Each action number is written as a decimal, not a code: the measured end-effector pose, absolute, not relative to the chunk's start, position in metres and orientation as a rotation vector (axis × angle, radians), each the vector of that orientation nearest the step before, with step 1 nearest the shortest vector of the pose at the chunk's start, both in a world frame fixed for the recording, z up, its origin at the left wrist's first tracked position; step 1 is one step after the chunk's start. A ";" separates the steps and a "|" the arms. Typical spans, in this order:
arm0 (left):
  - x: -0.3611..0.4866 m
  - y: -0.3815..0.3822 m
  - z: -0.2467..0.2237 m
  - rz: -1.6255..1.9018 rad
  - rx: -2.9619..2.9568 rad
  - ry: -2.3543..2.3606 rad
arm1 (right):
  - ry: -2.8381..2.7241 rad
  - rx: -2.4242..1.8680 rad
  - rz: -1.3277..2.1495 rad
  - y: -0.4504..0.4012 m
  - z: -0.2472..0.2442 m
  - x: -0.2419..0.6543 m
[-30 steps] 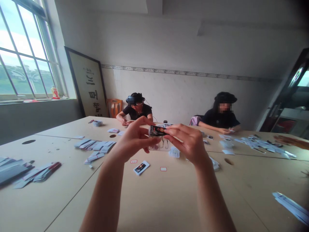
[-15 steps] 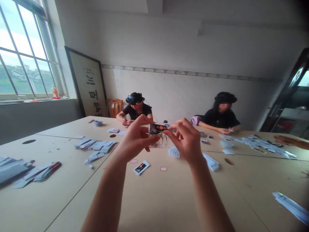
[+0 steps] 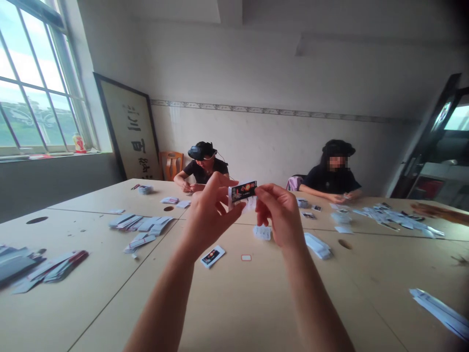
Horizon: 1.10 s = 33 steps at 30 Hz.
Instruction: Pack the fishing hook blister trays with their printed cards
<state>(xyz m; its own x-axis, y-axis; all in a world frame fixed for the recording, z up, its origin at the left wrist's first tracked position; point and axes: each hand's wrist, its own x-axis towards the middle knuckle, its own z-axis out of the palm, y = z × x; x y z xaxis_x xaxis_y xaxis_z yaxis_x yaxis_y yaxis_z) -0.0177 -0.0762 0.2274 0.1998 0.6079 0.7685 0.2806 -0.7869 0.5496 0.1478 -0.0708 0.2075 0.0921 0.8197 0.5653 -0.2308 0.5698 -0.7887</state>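
Both hands hold a small clear fish-hook packet (image 3: 244, 190) with a black printed label, up in front of me above the table. My left hand (image 3: 210, 208) pinches its left side between thumb and fingers. At the packet's right edge, my right hand (image 3: 277, 210) grips with thumb and forefinger. Below the label, the clear part and the hooks are blurred and partly covered by fingers. On the table beneath lie a white card with a black label (image 3: 213, 256) and a small red-edged sticker (image 3: 246, 257). Just beyond my right hand sits a clear packet pile (image 3: 262, 232).
Stacks of white packets (image 3: 141, 222) lie left of centre, more (image 3: 66, 266) at far left. White packets (image 3: 318, 245) lie right of my right hand, with a spread pile (image 3: 399, 217) farther off. Two people (image 3: 203, 164) sit opposite; another person's hand (image 3: 436, 212) reaches in from the right.
The packet's label has tilted, its right end now higher, and the hooks below show less. My right fingers have shifted on its right edge. The view has moved slightly.
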 end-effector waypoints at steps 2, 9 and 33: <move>-0.015 -0.075 0.226 1.651 2.165 0.842 | -1.226 -0.554 0.805 -0.070 0.207 0.145; -0.010 -0.069 0.221 1.630 2.014 0.770 | -1.266 -0.499 0.640 -0.071 0.205 0.138; -0.005 -0.064 0.226 1.566 1.883 0.789 | -1.346 -0.353 0.418 -0.075 0.203 0.132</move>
